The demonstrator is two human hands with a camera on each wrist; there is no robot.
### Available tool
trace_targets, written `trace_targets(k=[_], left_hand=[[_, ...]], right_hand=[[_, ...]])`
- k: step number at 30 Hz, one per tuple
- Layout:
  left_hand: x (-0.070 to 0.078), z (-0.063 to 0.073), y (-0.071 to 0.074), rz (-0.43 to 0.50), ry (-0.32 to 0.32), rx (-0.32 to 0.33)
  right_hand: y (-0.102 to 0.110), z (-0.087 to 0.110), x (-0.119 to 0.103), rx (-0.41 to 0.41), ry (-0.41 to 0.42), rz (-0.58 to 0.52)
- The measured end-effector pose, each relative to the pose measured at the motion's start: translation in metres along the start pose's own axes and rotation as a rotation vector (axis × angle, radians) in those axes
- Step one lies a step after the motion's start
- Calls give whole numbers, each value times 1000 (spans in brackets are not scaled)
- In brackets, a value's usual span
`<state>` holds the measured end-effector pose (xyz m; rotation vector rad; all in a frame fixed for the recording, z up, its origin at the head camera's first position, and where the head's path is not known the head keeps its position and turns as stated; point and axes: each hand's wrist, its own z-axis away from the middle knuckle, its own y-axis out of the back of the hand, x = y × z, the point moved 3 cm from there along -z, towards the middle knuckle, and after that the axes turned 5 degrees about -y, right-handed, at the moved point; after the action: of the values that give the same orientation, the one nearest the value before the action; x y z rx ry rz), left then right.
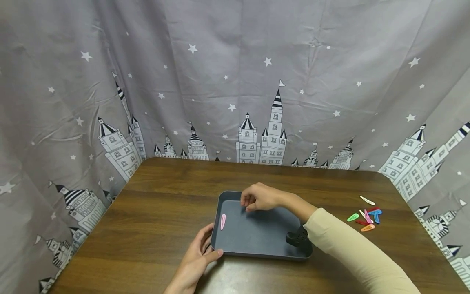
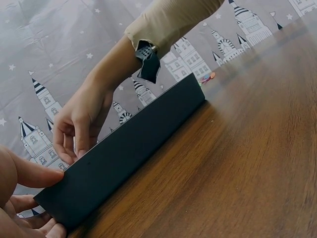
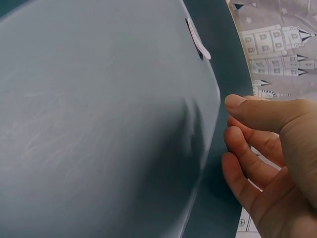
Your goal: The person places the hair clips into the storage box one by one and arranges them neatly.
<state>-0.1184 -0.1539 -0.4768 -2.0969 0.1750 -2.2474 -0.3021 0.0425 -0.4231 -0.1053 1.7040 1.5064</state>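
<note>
A shallow dark grey tray [image 1: 257, 241] lies on the wooden table. My left hand [image 1: 198, 255] grips its near left corner, thumb on the rim and fingers around the side wall. Inside, along the left wall, lies a pink hair clip [image 1: 222, 221], also visible in the right wrist view as a thin pink clip [image 3: 198, 39]. Over the tray's far left part hovers my right hand [image 1: 262, 197], fingers loosely bent. Nothing shows between its thumb and fingers in the right wrist view.
To the right of the tray, several colourful hair clips lie loosely together, among them a green clip [image 1: 353, 217], an orange clip [image 1: 367, 228] and a white clip [image 1: 367, 200]. A grey curtain [image 1: 220, 81] printed with castles hangs behind the table [image 1: 154, 228].
</note>
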Motion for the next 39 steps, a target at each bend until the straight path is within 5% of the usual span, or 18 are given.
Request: trace_targets(k=[39], left_hand=[[0, 0, -1, -18, -1, 7]], right_hand=[[12, 33, 16, 24, -41, -21]])
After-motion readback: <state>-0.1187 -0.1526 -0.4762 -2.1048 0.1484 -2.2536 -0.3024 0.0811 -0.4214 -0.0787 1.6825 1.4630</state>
